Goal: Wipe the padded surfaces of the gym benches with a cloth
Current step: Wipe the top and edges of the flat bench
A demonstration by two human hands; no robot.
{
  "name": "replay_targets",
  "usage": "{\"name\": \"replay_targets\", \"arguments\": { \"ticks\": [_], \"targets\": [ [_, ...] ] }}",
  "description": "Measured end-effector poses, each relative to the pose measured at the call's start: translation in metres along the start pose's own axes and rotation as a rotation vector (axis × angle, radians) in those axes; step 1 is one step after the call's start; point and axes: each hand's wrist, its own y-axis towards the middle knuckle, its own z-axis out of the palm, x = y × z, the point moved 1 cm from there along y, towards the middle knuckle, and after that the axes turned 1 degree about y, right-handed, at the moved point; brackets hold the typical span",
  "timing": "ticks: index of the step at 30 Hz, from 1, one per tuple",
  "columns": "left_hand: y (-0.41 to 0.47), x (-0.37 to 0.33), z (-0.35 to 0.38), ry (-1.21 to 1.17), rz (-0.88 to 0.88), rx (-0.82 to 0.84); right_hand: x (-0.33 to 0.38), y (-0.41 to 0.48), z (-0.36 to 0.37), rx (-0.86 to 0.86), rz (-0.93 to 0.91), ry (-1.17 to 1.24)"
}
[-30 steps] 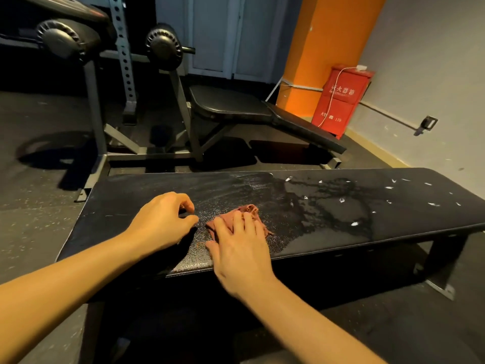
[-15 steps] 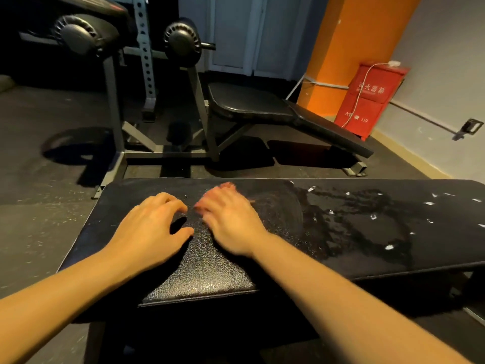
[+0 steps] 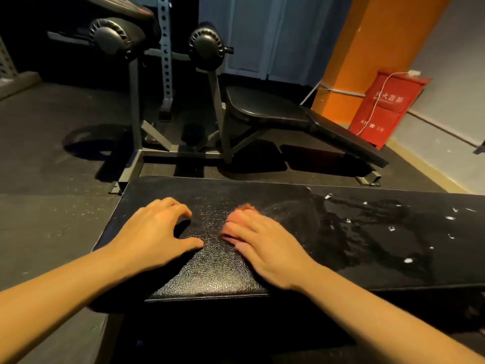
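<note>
A flat black padded bench (image 3: 262,195) runs across the lower half of the head view. Its right part is wet and streaked, with small white flecks. My right hand (image 3: 265,240) lies flat on the pad with straight fingers, pressing a reddish cloth (image 3: 242,207) against it; only blurred edges of the cloth show past my fingertips. My left hand (image 3: 154,232) rests on the pad's left end, fingers loosely curled, holding nothing.
Behind stands a second black padded bench (image 3: 265,109), sloping down to the right on a grey steel frame with two round roller pads (image 3: 207,47). A red fire-extinguisher box (image 3: 385,109) sits by an orange pillar (image 3: 372,48). Dark rubber floor surrounds the benches.
My right hand slid the cloth from the pad's near edge to the far left, then back a little to the right. My left hand stayed on the pad's left end.
</note>
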Motion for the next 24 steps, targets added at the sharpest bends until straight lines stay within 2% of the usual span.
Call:
{"name": "replay_targets", "arguments": {
  "ticks": [1,3,5,7,10,11,13,16,18,20,24],
  "targets": [
    [0.002,-0.001,-0.001,-0.008,-0.006,0.009,-0.022,-0.005,-0.003,-0.013,0.070,-0.052],
    [0.005,-0.001,-0.003,-0.007,-0.017,0.014,-0.074,0.005,-0.003,-0.089,0.346,-0.140],
    [0.007,0.002,-0.005,0.008,-0.031,0.011,-0.084,0.042,-0.001,-0.143,0.585,-0.144],
    [0.007,0.007,-0.007,0.029,-0.041,0.026,-0.042,0.070,0.012,-0.115,0.498,-0.139],
    [0.004,0.018,-0.013,0.075,-0.032,0.045,0.028,0.046,0.016,-0.027,0.019,0.056],
    [0.003,0.022,-0.016,0.090,-0.031,0.060,0.029,0.032,0.010,0.018,-0.072,0.108],
    [0.002,0.028,-0.021,0.112,-0.032,0.072,-0.004,0.028,0.003,0.018,-0.066,0.065],
    [-0.005,0.037,-0.025,0.155,-0.036,0.055,-0.060,0.077,0.009,-0.043,0.240,-0.070],
    [-0.011,0.041,-0.027,0.177,-0.052,0.054,-0.051,0.122,0.023,-0.042,0.350,-0.044],
    [-0.016,0.045,-0.031,0.175,-0.095,0.038,-0.014,0.155,0.037,-0.054,0.274,-0.003],
    [-0.012,0.055,-0.041,0.103,-0.176,-0.004,0.054,0.130,0.040,0.031,-0.131,0.223]
  ]
}}
